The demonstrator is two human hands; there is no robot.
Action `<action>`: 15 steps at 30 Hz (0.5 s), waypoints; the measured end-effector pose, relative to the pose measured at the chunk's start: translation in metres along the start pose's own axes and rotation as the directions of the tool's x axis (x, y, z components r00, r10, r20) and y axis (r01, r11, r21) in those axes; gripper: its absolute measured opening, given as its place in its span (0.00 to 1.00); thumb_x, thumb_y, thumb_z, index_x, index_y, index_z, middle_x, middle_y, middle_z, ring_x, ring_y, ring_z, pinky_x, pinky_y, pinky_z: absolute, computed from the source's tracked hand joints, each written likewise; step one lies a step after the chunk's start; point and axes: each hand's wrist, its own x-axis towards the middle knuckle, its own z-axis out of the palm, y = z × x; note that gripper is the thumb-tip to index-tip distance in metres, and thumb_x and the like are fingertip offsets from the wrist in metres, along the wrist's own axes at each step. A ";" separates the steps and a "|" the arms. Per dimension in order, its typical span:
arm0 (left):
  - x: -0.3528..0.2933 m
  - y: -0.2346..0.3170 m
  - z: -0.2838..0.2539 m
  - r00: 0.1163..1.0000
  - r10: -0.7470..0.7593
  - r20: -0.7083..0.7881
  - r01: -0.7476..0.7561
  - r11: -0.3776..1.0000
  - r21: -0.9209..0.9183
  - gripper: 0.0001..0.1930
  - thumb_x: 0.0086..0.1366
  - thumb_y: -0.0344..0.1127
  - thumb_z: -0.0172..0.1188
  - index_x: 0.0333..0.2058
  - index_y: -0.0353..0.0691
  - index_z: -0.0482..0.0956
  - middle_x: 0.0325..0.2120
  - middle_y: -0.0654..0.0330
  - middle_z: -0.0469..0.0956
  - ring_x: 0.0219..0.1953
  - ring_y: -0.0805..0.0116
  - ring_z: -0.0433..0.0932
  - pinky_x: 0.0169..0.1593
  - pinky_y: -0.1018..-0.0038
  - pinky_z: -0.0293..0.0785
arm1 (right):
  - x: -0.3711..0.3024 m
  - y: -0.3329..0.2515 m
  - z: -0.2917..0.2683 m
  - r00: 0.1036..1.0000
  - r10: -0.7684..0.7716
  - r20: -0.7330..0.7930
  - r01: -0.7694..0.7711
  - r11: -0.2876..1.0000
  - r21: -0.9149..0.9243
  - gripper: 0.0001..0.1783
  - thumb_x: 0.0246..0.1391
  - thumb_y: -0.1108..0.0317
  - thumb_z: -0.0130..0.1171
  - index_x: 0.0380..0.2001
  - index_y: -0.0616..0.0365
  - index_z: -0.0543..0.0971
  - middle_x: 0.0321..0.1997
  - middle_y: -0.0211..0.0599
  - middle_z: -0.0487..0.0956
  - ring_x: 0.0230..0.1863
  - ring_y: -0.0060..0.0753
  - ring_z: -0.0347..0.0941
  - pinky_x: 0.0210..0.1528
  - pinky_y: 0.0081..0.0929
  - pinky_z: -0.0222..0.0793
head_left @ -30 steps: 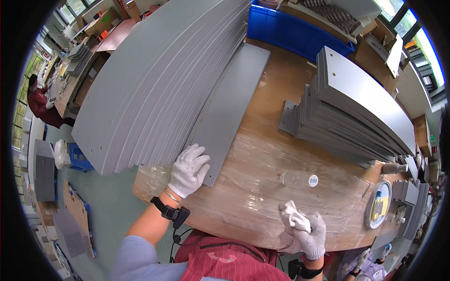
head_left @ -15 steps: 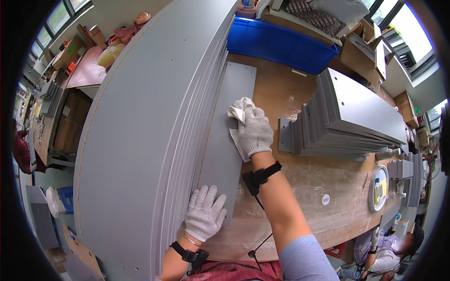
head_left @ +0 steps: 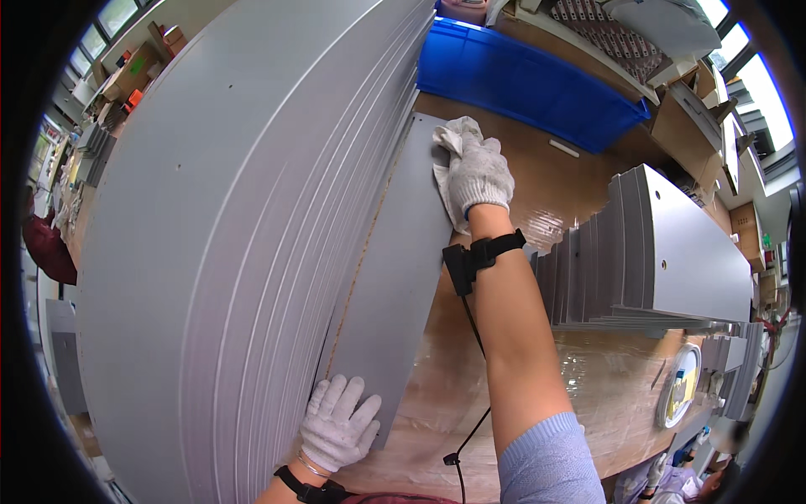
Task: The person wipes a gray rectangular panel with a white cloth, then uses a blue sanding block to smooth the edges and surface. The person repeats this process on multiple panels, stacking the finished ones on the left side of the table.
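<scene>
A long grey panel (head_left: 388, 269) lies flat on the table, with a thin brownish line along its left side. My right hand (head_left: 483, 175), in a white knitted glove, presses a crumpled white cloth (head_left: 447, 181) onto the panel's far end; its fingers are bent over the cloth. At the near end, my gloved left hand (head_left: 340, 424) rests on the panel with fingers stretched out, holding nothing. Directly left of the panel rises a tall stack of larger grey panels (head_left: 252, 218).
Right of the panel stands a stack of shorter grey boards (head_left: 693, 252). A blue plastic bin (head_left: 529, 80) sits at the back, with a small white strip (head_left: 564, 149) before it. A round white lid (head_left: 680, 386) lies at the right. Another person (head_left: 672, 479) works at lower right.
My right hand has slid the cloth away from me, toward the panel's far end. My left hand stays at the near end. The whole view has shifted somewhat.
</scene>
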 end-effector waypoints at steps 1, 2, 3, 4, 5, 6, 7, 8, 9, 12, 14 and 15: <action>0.000 0.000 0.001 1.000 -0.001 0.004 0.001 1.000 -0.001 0.25 0.48 0.40 0.68 0.47 0.47 0.78 0.52 0.47 0.72 0.54 0.40 0.71 0.59 0.45 0.66 | 0.005 0.002 0.000 1.000 -0.003 0.006 0.003 1.000 0.001 0.23 0.63 0.57 0.52 0.59 0.50 0.72 0.58 0.45 0.72 0.57 0.52 0.73 0.55 0.46 0.74; 0.000 -0.001 0.001 1.000 -0.002 0.005 0.002 1.000 0.000 0.25 0.47 0.40 0.68 0.47 0.47 0.78 0.52 0.48 0.72 0.54 0.40 0.71 0.59 0.45 0.66 | 0.010 0.002 -0.003 1.000 -0.008 0.008 0.008 1.000 0.002 0.23 0.63 0.56 0.53 0.59 0.51 0.72 0.57 0.45 0.72 0.57 0.52 0.74 0.55 0.46 0.74; 0.000 -0.001 0.001 1.000 -0.002 0.006 0.002 1.000 0.000 0.25 0.47 0.39 0.67 0.48 0.47 0.77 0.52 0.48 0.72 0.54 0.41 0.71 0.59 0.45 0.66 | 0.015 0.004 -0.004 1.000 -0.018 0.021 0.019 1.000 -0.014 0.24 0.62 0.55 0.54 0.59 0.51 0.72 0.57 0.45 0.73 0.56 0.52 0.75 0.55 0.46 0.74; -0.001 0.000 0.002 1.000 -0.004 -0.003 0.004 1.000 0.010 0.25 0.47 0.39 0.67 0.48 0.47 0.77 0.52 0.48 0.72 0.54 0.41 0.71 0.58 0.45 0.66 | 0.019 0.004 -0.003 0.999 -0.002 0.032 0.002 1.000 0.010 0.24 0.62 0.55 0.53 0.60 0.48 0.72 0.58 0.46 0.73 0.57 0.52 0.74 0.56 0.46 0.73; -0.002 0.001 0.004 1.000 -0.003 -0.014 0.003 1.000 0.018 0.25 0.47 0.39 0.67 0.48 0.47 0.77 0.52 0.48 0.72 0.55 0.41 0.70 0.58 0.45 0.66 | 0.022 0.001 -0.005 0.999 0.014 0.042 -0.015 0.999 0.031 0.24 0.63 0.55 0.53 0.61 0.44 0.71 0.58 0.47 0.73 0.58 0.52 0.74 0.57 0.45 0.72; -0.003 0.001 0.005 1.000 -0.002 -0.024 0.003 1.000 0.027 0.25 0.47 0.39 0.67 0.48 0.47 0.77 0.52 0.49 0.72 0.55 0.41 0.70 0.58 0.44 0.66 | 0.024 0.000 -0.007 0.998 0.031 0.052 -0.034 0.998 0.052 0.24 0.63 0.55 0.53 0.62 0.40 0.71 0.59 0.48 0.73 0.59 0.53 0.73 0.58 0.45 0.72; -0.003 0.001 0.005 1.000 -0.006 -0.030 0.006 1.000 0.030 0.25 0.47 0.39 0.67 0.47 0.47 0.78 0.51 0.49 0.72 0.55 0.41 0.70 0.58 0.44 0.66 | 0.023 0.000 -0.008 0.995 0.017 0.094 -0.023 0.998 0.056 0.24 0.63 0.56 0.53 0.61 0.39 0.71 0.61 0.47 0.72 0.60 0.52 0.73 0.59 0.44 0.71; -0.003 0.002 0.006 0.999 -0.009 -0.038 0.011 0.999 0.031 0.24 0.47 0.39 0.67 0.47 0.47 0.78 0.51 0.49 0.72 0.54 0.41 0.71 0.58 0.44 0.66 | 0.017 -0.006 -0.019 0.991 0.002 0.133 -0.010 0.998 0.058 0.23 0.62 0.56 0.54 0.61 0.38 0.72 0.64 0.45 0.71 0.61 0.52 0.72 0.60 0.43 0.71; -0.004 0.002 0.005 0.999 -0.013 -0.047 0.015 0.999 0.032 0.24 0.47 0.39 0.67 0.46 0.47 0.78 0.51 0.48 0.72 0.54 0.41 0.71 0.58 0.44 0.67 | 0.013 -0.010 -0.026 0.985 -0.014 0.172 0.003 0.998 0.060 0.23 0.62 0.56 0.54 0.60 0.36 0.73 0.66 0.43 0.70 0.62 0.51 0.72 0.61 0.42 0.70; 0.003 0.004 0.002 1.000 -0.013 -0.020 0.014 1.000 0.012 0.23 0.48 0.39 0.66 0.46 0.46 0.79 0.51 0.48 0.72 0.53 0.42 0.72 0.57 0.45 0.68 | 0.021 0.006 -0.002 0.992 -0.112 -0.062 0.118 0.986 0.114 0.28 0.53 0.64 0.66 0.58 0.33 0.75 0.66 0.40 0.71 0.63 0.47 0.71 0.63 0.37 0.70; 0.002 0.005 0.001 0.999 -0.016 -0.051 0.016 1.000 0.008 0.23 0.48 0.39 0.66 0.46 0.46 0.79 0.51 0.48 0.72 0.54 0.42 0.72 0.57 0.45 0.68 | 0.013 0.002 -0.009 0.995 -0.100 -0.004 0.100 0.993 0.069 0.29 0.52 0.63 0.66 0.59 0.34 0.74 0.69 0.39 0.67 0.65 0.46 0.70 0.64 0.36 0.69; -0.001 0.005 0.002 0.998 -0.017 -0.066 0.018 1.000 0.005 0.23 0.48 0.39 0.66 0.46 0.46 0.79 0.51 0.48 0.73 0.54 0.42 0.72 0.57 0.45 0.69 | 0.004 -0.001 -0.015 0.995 -0.092 0.026 0.091 0.995 0.045 0.29 0.52 0.63 0.66 0.59 0.34 0.74 0.71 0.39 0.66 0.65 0.45 0.69 0.64 0.36 0.69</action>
